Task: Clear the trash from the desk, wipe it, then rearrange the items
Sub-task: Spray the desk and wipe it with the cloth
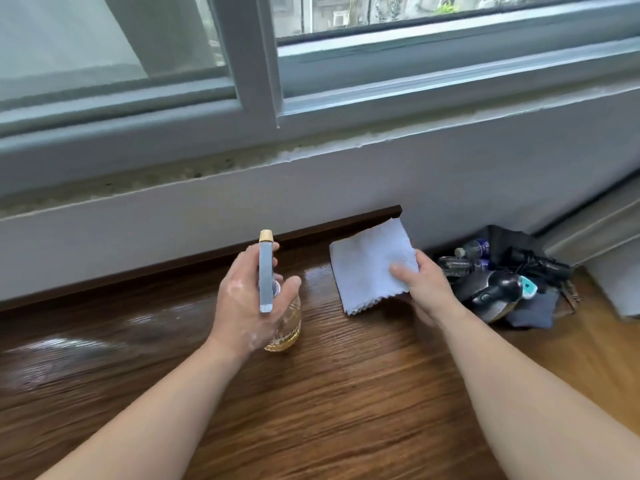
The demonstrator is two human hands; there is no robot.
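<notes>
Pale blue square cloth (370, 261), pinched by the right hand (426, 289), lies two o'clock from the left hand (242, 299) gripping a yellow glass bottle (289, 323).

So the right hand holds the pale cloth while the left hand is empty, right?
Not quite. In the head view the left hand grips a ribbed amber glass bottle and a slim grey gold-capped stick; the right hand does hold the pale zigzag-edged cloth.

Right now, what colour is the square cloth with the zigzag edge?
The square zigzag-edged cloth is plain pale blue-grey; the head view shows it best.
</notes>
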